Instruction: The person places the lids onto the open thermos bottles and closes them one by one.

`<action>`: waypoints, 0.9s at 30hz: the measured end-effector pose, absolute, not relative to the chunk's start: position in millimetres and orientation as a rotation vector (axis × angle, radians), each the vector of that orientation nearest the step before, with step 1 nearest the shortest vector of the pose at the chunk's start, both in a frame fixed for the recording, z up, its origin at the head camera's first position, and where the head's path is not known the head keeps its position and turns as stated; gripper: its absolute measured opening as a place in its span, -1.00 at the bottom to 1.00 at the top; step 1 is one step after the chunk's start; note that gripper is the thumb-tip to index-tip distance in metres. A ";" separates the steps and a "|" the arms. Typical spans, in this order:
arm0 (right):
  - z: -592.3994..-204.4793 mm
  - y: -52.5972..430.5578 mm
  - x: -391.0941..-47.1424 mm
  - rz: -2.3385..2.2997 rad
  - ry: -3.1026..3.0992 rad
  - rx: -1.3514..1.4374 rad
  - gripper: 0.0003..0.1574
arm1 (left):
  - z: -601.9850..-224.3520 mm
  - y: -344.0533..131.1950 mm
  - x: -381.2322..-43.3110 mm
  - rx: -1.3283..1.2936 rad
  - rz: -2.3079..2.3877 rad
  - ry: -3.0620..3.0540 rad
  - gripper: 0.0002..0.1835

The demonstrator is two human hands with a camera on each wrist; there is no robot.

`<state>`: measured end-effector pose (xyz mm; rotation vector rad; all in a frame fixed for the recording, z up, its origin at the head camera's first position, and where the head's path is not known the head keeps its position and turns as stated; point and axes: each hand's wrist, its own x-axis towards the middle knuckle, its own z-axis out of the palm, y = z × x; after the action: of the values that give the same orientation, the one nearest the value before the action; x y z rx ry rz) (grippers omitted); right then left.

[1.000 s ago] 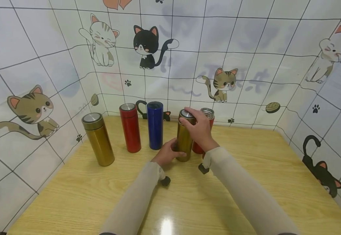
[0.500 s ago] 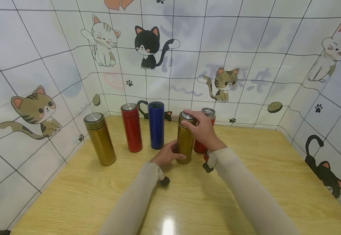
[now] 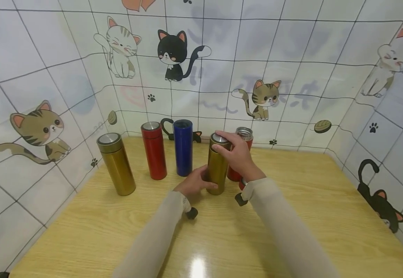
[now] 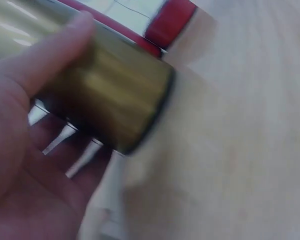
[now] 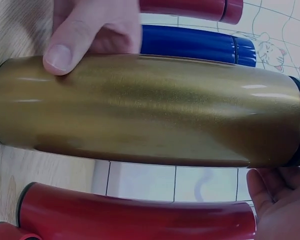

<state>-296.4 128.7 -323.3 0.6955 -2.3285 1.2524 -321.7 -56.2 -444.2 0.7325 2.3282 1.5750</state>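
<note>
A gold thermos [image 3: 217, 170] stands upright near the middle of the wooden table. My left hand [image 3: 195, 182] grips its lower body, the thumb across the front and the fingers round the far side, as the left wrist view shows. At the top, my right hand [image 3: 240, 156] holds the steel-topped lid [image 3: 220, 138] between thumb and fingers. Partly hidden behind that hand is a red thermos [image 3: 234, 173], its bare threaded neck [image 3: 244, 133] showing. Low by the right cuff lies a small red lid [image 4: 171, 22], mostly covered in the head view.
Left of my hands stand a blue thermos [image 3: 183, 150], a red thermos [image 3: 154, 154] with a steel-topped lid, and a second gold thermos [image 3: 118, 170] farthest left. A tiled wall covering with cartoon cats [image 3: 173, 54] encloses the table [image 3: 292, 216] at the back and both sides.
The gold thermos has come slightly toward me with both hands on it. My right hand has turned a little on the lid, and more of the small red lid shows beside the cuff.
</note>
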 end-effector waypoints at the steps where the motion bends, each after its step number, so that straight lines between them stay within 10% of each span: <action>1: -323.9 127.8 -296.9 1.257 -2.331 0.697 -0.39 | -440.3 -56.6 -321.1 0.724 1.561 2.336 -0.20; 27: -303.7 152.0 -300.6 1.262 -2.637 0.906 -0.21 | -383.9 -36.7 -314.3 0.880 2.038 2.326 -0.18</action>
<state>-300.6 152.0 -303.7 0.9060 -2.6371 1.2622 -314.3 -36.7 -383.9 0.8801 2.3260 2.0381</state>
